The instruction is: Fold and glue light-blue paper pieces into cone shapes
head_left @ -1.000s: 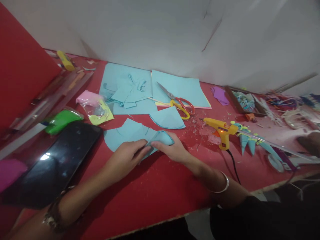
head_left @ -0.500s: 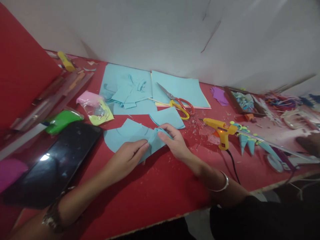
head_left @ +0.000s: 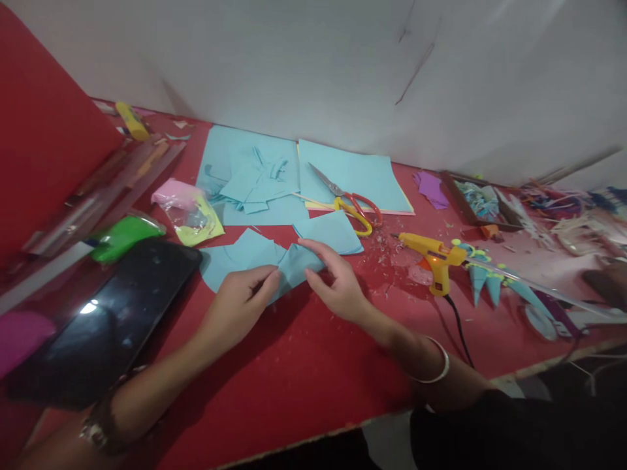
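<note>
My left hand (head_left: 246, 297) is closed, its thumb and forefinger pinching the left side of a light blue paper piece (head_left: 294, 271). On the right, my right hand (head_left: 337, 281) has its forefinger along the paper's upper edge and its thumb lower down, with the curled paper end between them. The paper is bent, not flat. Under and beyond it lie other cut blue paper pieces (head_left: 249, 251) on the red table. A small stack of blue cut paper (head_left: 328, 230) lies just behind my right fingers.
Scissors (head_left: 343, 199) with red and yellow handles rest on blue sheets (head_left: 353, 170). Right of my hands stands a yellow glue gun (head_left: 431, 254), its light lit, beside blue paper cones (head_left: 484, 281). A black tablet-like device (head_left: 112, 320) and plastic packets (head_left: 189, 209) lie left.
My right thumb and forefinger have spread apart along the curled paper. My left hand has shifted slightly left and up, and the paper has turned a little.
</note>
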A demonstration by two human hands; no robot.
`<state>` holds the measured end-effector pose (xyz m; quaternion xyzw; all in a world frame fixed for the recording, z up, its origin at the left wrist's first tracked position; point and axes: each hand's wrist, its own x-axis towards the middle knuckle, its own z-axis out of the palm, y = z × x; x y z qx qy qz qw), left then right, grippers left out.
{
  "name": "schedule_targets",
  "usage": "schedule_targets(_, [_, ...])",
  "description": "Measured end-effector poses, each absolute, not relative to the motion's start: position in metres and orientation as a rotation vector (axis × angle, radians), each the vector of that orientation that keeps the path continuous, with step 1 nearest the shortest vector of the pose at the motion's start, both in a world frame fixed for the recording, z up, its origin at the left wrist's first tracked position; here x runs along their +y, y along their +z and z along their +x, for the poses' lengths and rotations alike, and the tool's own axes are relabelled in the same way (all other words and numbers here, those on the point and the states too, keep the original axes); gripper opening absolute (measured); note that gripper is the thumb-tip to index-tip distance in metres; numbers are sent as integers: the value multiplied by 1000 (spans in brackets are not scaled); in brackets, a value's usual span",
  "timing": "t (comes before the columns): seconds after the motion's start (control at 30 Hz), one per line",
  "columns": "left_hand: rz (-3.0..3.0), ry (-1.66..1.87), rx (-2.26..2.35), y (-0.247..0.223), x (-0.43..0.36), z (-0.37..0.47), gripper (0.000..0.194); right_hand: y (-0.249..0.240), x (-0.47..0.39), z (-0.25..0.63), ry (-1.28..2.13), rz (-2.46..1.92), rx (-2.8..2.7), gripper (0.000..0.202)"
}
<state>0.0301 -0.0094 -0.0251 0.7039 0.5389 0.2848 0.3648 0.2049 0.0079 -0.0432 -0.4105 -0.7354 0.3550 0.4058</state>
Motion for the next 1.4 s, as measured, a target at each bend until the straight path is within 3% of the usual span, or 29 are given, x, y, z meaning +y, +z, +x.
schedule_targets(0.3, [1822, 762, 1406, -24, -10, 29, 36, -40, 7, 205, 724, -949, -1975, 43])
schedule_targets(0.53, [1689, 812, 1397, -19, -10, 30, 36, -39, 6, 204, 689, -984, -1922, 24])
schedule_targets(0.73, [1731, 783, 1405, -22, -8, 30, 36, -42, 7, 204, 662, -909, -1857, 19])
schedule_targets(1.17, [1911, 655, 1322, -36, -9, 30, 32, -46, 5, 201, 945, -1022, -1742, 16])
schedule_targets(1.3, [1749, 621, 1289, -35, -11, 32, 17, -47, 6, 201, 1039, -1071, -1709, 9])
schedule_targets(1.4, [1562, 583, 1246, -35, -13, 33, 46, -46, 6, 201, 1030, -1093, -1714, 11])
